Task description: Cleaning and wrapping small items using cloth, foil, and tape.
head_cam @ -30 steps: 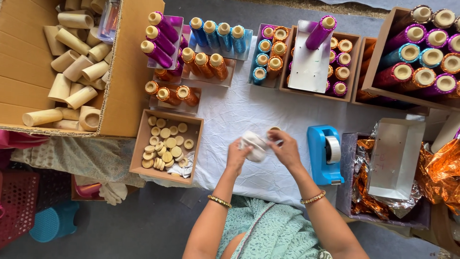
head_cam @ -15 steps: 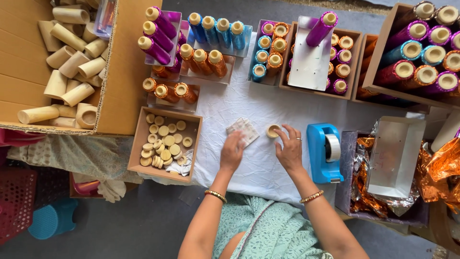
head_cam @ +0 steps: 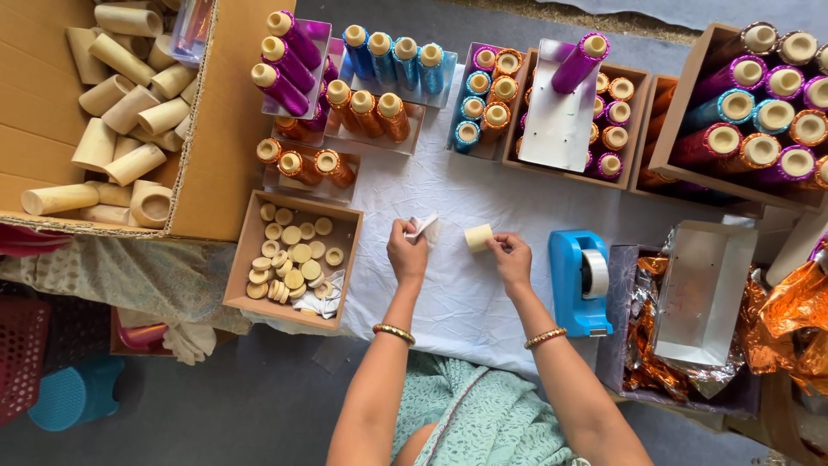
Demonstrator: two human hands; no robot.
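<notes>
My left hand [head_cam: 406, 255] pinches a small crumpled piece of clear wrapping [head_cam: 422, 227] above the white cloth [head_cam: 448, 302]. My right hand [head_cam: 512, 257] holds a small cream-coloured wooden disc [head_cam: 478, 237] by its edge, a little to the right of the wrapping. The two hands are apart, a short gap between them. A small cardboard box of similar cream discs [head_cam: 291, 259] sits just left of my left hand. A blue tape dispenser [head_cam: 580, 280] stands just right of my right hand.
A big cardboard box of bare wooden tubes [head_cam: 121, 103] is at the far left. Trays of foil-wrapped spools in purple, blue and orange [head_cam: 371, 86] line the back. Orange foil scraps [head_cam: 785, 319] and a white tray [head_cam: 703, 293] lie right.
My hands were together working on one piece. They came apart: the left now holds the wrapping, the right lifted the disc off the cloth.
</notes>
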